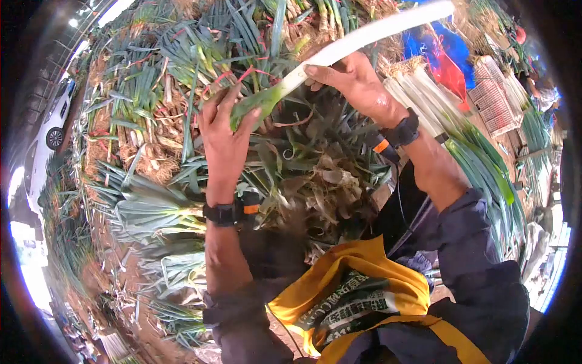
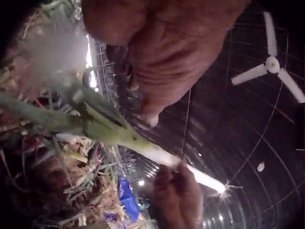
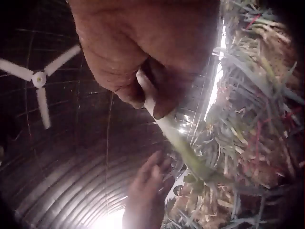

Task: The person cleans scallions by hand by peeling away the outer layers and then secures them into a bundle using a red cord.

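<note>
A long leek (image 1: 364,36) runs from a white stalk at the upper right down to a green end in the middle. My right hand (image 1: 354,82) grips the white stalk at its middle; the right wrist view shows the stalk (image 3: 176,138) pinched under the thumb of that hand (image 3: 143,47). My left hand (image 1: 221,136) is at the green end, fingers fairly straight, thumb touching the leaves. In the left wrist view the leek (image 2: 143,145) passes just below the left hand (image 2: 162,52), which does not wrap it. The right hand (image 2: 178,198) shows below.
A big heap of untrimmed leeks (image 1: 182,60) fills the space ahead, with loose peelings (image 1: 315,176) below it. Trimmed leeks (image 1: 473,151) lie in a row on the right, near a blue bag (image 1: 424,45) and a white crate (image 1: 494,97). A ceiling fan (image 2: 271,64) hangs overhead.
</note>
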The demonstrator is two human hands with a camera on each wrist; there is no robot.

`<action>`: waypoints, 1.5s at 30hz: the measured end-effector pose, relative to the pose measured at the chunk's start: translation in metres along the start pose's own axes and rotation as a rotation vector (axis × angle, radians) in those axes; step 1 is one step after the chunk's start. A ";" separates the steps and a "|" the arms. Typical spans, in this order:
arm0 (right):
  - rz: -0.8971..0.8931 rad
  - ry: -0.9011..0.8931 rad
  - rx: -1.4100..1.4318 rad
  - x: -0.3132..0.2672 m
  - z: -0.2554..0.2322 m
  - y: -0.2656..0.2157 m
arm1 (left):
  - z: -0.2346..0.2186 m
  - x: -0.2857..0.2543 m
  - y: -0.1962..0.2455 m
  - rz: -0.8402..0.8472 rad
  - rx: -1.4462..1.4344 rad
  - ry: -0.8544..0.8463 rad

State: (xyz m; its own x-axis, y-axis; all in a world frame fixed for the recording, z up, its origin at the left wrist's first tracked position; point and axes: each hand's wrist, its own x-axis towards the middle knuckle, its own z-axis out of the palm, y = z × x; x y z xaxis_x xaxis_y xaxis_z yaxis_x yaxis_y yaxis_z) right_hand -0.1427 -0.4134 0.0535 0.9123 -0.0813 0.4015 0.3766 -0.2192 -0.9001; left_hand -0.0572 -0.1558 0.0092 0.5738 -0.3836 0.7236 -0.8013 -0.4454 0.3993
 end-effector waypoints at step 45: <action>0.086 0.302 -0.302 0.007 0.048 -0.004 | 0.045 -0.028 0.021 -0.104 0.350 -0.237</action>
State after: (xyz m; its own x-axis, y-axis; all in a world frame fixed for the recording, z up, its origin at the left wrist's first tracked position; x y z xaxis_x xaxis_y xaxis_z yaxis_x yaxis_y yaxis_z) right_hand -0.1303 -0.3661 0.0516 0.8336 -0.3824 0.3987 0.1963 -0.4697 -0.8607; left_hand -0.0825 -0.1905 -0.0282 0.7039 -0.4792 0.5243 -0.6551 -0.7232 0.2186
